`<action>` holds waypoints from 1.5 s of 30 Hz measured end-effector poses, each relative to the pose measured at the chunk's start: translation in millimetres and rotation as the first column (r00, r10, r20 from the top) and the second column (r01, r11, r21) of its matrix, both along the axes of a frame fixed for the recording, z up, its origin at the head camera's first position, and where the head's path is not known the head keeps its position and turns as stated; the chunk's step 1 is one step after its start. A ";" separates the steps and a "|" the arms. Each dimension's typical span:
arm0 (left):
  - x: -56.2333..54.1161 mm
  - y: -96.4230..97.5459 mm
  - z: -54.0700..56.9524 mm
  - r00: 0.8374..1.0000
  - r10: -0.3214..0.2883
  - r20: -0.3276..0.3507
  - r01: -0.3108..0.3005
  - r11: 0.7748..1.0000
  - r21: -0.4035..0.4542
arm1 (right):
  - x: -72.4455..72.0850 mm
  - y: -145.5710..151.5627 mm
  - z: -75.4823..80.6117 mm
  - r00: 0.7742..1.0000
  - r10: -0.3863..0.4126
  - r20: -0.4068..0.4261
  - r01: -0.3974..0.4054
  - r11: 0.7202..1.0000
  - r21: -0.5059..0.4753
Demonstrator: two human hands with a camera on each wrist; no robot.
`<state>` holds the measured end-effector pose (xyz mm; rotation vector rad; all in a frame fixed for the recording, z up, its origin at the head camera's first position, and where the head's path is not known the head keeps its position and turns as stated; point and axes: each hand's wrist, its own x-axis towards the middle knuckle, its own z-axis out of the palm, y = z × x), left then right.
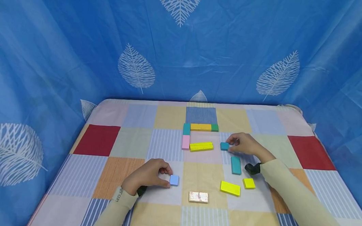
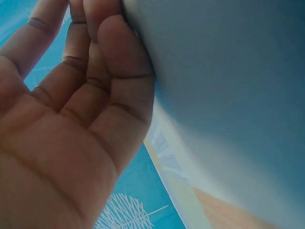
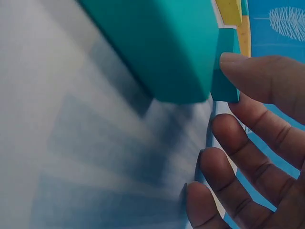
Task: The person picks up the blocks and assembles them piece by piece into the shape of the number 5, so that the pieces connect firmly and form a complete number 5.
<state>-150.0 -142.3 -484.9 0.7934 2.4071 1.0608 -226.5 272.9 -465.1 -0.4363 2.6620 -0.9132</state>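
Observation:
Between thumb and index finger, my right hand (image 1: 244, 143) pinches a small teal block (image 1: 224, 146) by its right end. The right wrist view shows the thumb on this teal block (image 3: 225, 67), the other fingers spread below. A longer teal block (image 1: 236, 165) lies nearer to me, looming large in that view. My left hand (image 1: 151, 173) holds a light blue square block (image 1: 174, 180) at its left side, thumb and index at its edges. That block does not show in the left wrist view, where the fingers of the hand (image 2: 71, 119) are bent.
Orange (image 1: 200, 127), green (image 1: 214, 127), teal (image 1: 186, 129) and pink (image 1: 185, 142) blocks form a corner at the back. A yellow block (image 1: 201, 146) lies inside it. Nearer are a yellow block (image 1: 230, 188), a yellow square (image 1: 249, 183) and a pale patterned block (image 1: 198, 197).

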 end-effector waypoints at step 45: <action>1.1 -1.0 0.9 1.000 0.006 0.022 -0.006 1.000 0.007 | 0.2 -27.1 2.1 0.998 0.067 0.012 -0.067 0.998 -0.010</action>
